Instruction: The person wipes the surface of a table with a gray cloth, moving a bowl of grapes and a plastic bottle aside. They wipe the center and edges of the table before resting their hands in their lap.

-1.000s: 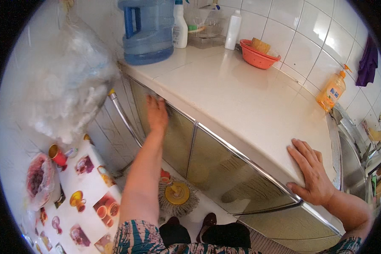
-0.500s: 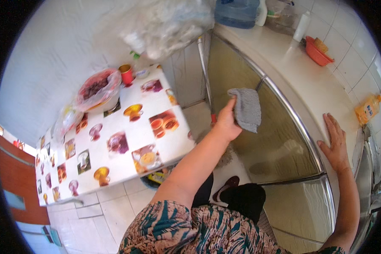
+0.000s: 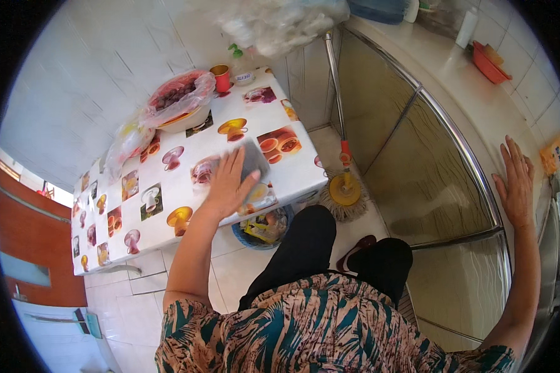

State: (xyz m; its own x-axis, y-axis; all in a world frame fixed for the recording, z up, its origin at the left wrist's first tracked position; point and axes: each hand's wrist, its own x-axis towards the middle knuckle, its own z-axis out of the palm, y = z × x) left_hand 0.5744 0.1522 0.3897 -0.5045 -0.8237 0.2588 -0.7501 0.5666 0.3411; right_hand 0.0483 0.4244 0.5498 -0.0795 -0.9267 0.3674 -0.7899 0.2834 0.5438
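Note:
My left hand (image 3: 227, 186) lies with fingers stretched out over the printed tablecloth (image 3: 211, 146), on the near right part of the table. A grey cloth (image 3: 255, 156), blurred by motion, shows beside and partly under its fingers, pressed on the tabletop. How much of the cloth the palm covers is hidden. My right hand (image 3: 516, 186) rests at the near end of the pale countertop (image 3: 445, 87), fingers apart and holding nothing. An orange pouch-like bottle (image 3: 555, 154) stands just beyond it.
On the table's far side stand a plastic-lined bowl of dark fruit (image 3: 174, 102), a red cup (image 3: 221, 79) and a pump bottle (image 3: 242, 68). A mop (image 3: 343, 189) leans by the cabinet. Below the table edge sits a blue bin (image 3: 262, 233). A red basin (image 3: 490, 64) is on the counter.
My left hand has moved left with the grey cloth, from beside the cabinet doors down onto the table. The view has shifted left. My right hand stays at the counter.

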